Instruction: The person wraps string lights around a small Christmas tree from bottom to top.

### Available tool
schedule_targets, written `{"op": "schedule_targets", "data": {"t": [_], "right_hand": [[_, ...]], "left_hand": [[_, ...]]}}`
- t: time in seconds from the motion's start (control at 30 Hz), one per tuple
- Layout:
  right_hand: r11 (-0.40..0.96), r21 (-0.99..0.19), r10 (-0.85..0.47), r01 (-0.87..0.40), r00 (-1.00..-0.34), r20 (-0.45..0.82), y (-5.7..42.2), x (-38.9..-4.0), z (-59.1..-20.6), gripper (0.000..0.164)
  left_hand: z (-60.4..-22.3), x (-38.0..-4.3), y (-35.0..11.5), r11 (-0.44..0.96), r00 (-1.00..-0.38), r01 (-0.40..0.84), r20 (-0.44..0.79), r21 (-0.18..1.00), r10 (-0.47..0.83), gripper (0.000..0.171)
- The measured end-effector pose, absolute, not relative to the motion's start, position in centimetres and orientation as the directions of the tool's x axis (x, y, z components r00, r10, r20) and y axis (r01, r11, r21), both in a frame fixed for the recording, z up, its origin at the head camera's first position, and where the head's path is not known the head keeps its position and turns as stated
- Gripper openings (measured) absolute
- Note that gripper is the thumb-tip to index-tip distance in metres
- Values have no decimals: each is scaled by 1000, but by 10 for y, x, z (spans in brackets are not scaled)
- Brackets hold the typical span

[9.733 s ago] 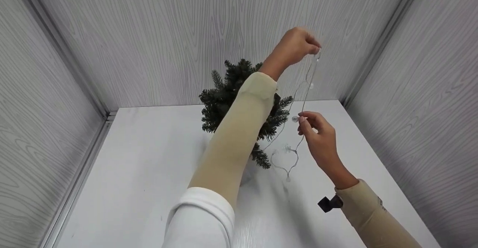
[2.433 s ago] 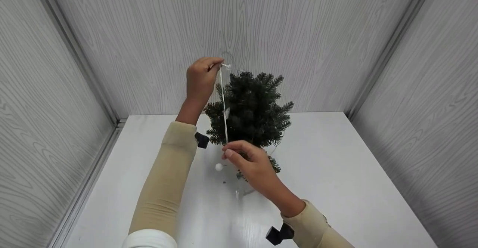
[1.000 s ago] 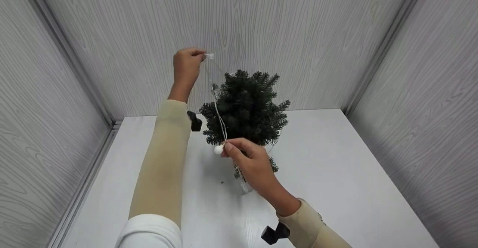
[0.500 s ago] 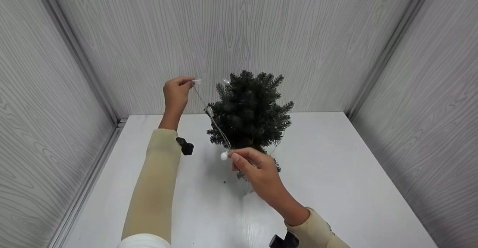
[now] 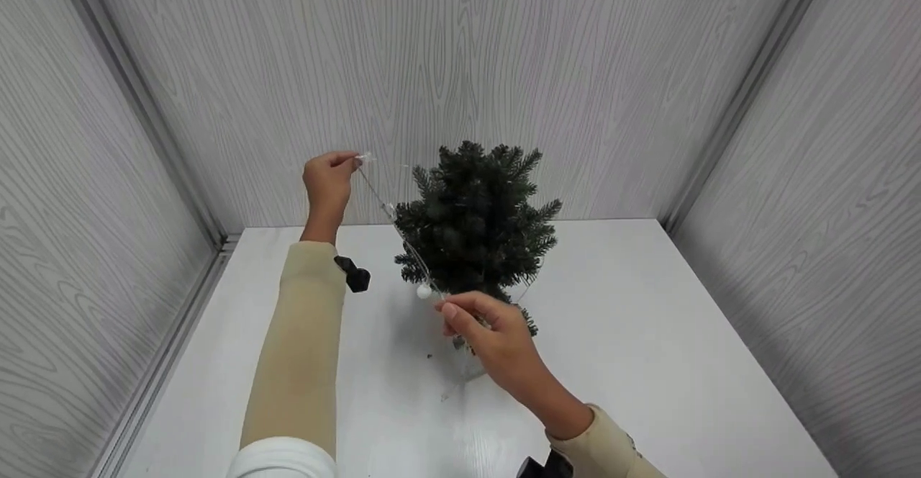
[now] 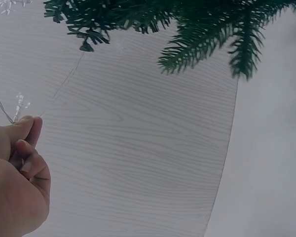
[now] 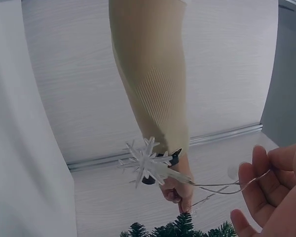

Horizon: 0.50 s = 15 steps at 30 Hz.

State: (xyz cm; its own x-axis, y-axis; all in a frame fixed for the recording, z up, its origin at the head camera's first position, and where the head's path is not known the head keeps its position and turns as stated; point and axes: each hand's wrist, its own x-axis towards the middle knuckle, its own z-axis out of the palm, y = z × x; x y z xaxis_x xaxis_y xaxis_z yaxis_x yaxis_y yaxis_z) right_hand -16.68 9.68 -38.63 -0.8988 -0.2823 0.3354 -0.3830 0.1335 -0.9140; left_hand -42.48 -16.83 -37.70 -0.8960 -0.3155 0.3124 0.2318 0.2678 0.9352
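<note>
Nearest, the right hand point(image 5: 496, 337) hovers low in front of the small tree point(image 5: 478, 222), thumb and fingers drawn together on the thin wire string of lights point(image 5: 399, 230). A small white ball point(image 5: 424, 291) on the string sits just off its fingertips. From the right wrist view the fingers point(image 7: 266, 173) look only loosely curled with the wire running across them, so the grip seems light, more a guide than a clamp, though the contact is partly hidden.

From there the string runs up and to the left, taut, past the left side of the tree, carrying a white snowflake ornament point(image 7: 145, 163) partway along.

Farther and higher, the left hand point(image 5: 327, 179) pinches the other end of the string between thumb and forefinger, the remaining fingers folded; a small clear ornament point(image 6: 20, 103) sticks up just above the pinch.

The tree stands on the white table point(image 5: 647, 334), toward the far wall point(image 5: 460, 68).

The string is probably very light and limp, thin enough to slip through the fingers and to snag on the needles. The wire may kink, and the plastic ornaments look brittle. It is best held on the wire just beside an ornament, which acts as a stop, under gentle tension rather than a hard pull.
</note>
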Motion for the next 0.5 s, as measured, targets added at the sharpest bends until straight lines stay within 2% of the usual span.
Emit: {"op": "schedule_targets", "data": {"t": [0.17, 0.5], "right_hand": [[120, -915, -279, -384, -898, 340, 97, -166, -386, 20], [127, -919, -292, -373, -900, 324, 103, -163, -395, 20]], "left_hand": [[-376, -425, -172, 266, -900, 218, 298, 939, -318, 23], [-418, -406, -186, 266, -926, 138, 220, 954, -308, 24]]}}
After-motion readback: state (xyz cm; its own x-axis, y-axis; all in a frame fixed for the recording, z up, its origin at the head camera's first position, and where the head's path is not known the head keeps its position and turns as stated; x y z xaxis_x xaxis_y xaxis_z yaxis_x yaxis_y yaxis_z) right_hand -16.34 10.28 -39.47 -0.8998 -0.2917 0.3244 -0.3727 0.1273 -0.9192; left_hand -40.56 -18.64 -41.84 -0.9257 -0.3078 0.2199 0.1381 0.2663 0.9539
